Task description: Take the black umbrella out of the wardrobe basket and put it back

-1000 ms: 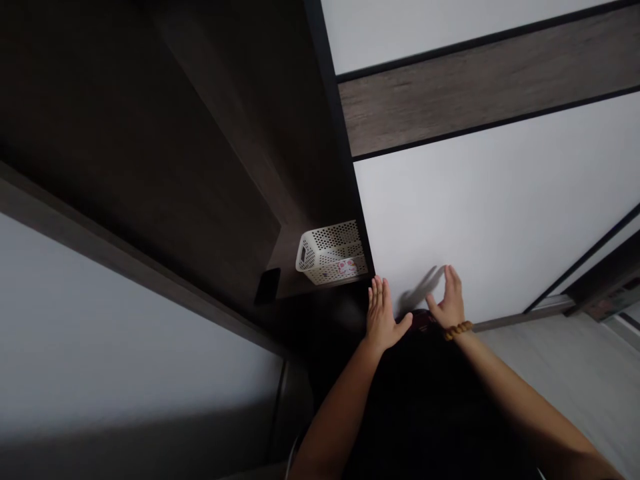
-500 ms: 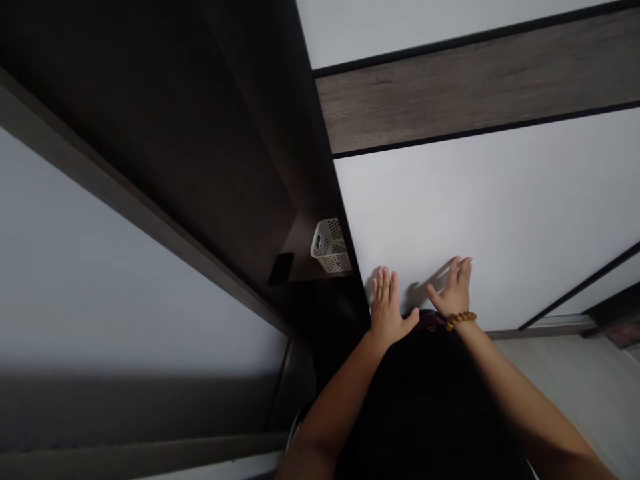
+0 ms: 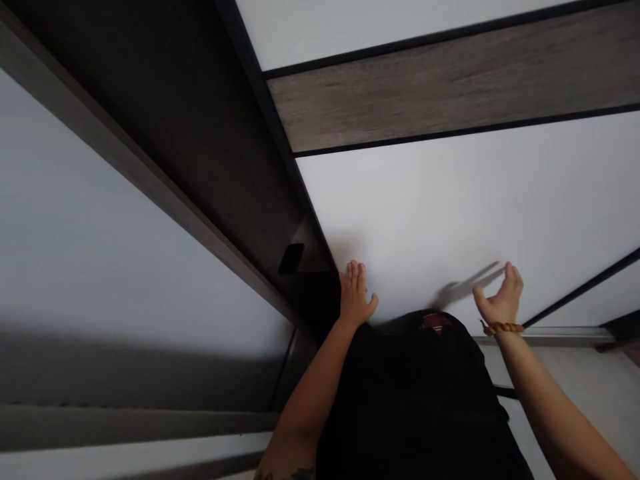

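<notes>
Sliding door [image 3: 450, 220]: large white panel with thin black frame lines, filling the middle and right of the view. A wood-grain band [image 3: 450, 87] crosses it higher up.

Wardrobe opening [image 3: 190, 133]: a dark wedge to the left of the door's leading edge, interior mostly in shadow. A second white panel [image 3: 100, 253] with a dark wood frame lies left of it.

Black shirt [image 3: 415, 400]: the person's torso, low centre, pressed close to the door.

Left hand [image 3: 355, 300]: open and flat, fingers together, palm against the white panel just beside the door's left edge. It grips nothing.

Right hand [image 3: 500, 300]: open, fingers loosely curled, thumb spread, holding nothing. It is close to the panel near the floor track [image 3: 550, 337] and casts a shadow on the door. Cannot tell whether the fingertips touch.

Bead bracelet [image 3: 503, 328]: tan, around the right wrist.

Small dark flat object [image 3: 291, 258]: on a shelf inside the opening, near the left hand. Too dim to identify.
</notes>
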Available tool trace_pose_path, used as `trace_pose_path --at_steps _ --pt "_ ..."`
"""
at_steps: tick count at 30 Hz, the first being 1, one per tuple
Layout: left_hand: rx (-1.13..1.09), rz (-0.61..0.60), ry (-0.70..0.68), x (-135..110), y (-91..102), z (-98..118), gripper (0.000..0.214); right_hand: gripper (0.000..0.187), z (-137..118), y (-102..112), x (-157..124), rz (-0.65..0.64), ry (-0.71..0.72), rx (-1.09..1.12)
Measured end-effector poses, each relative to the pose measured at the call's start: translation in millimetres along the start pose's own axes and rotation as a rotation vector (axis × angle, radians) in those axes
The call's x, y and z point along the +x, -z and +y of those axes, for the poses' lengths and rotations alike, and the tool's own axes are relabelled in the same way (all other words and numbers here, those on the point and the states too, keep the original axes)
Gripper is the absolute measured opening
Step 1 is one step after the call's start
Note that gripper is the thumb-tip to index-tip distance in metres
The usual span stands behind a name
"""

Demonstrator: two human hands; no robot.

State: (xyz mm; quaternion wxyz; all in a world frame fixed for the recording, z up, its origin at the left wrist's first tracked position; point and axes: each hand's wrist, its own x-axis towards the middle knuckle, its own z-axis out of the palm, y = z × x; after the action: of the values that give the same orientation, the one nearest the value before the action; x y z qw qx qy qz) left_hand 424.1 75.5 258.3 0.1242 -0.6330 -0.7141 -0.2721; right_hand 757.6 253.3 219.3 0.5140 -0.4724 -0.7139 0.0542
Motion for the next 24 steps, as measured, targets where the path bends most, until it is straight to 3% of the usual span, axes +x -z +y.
trace_pose_path --at_steps 5,9,13,20,24 --pt "0.055 0.025 0.039 -3 7.3 -11 0.106 0.107 45 16 4 -0.138 -0.106 -0.046" --pt "0.079 0.068 0.089 -6 14.8 -14 0.106 0.107 65 12 -4 -0.267 -0.058 -0.051" --pt "0.120 0.098 0.091 -17 18.8 -13 0.102 0.099 67 0 -17 -0.300 0.081 -0.087" --pt "0.134 -0.009 0.138 -30 5.1 -10 0.099 0.090 55 0 -28 -0.316 0.239 -0.121" --pt "0.155 0.025 0.209 -28 2.7 -13 0.099 0.092 57 4 -24 -0.185 0.251 -0.105"
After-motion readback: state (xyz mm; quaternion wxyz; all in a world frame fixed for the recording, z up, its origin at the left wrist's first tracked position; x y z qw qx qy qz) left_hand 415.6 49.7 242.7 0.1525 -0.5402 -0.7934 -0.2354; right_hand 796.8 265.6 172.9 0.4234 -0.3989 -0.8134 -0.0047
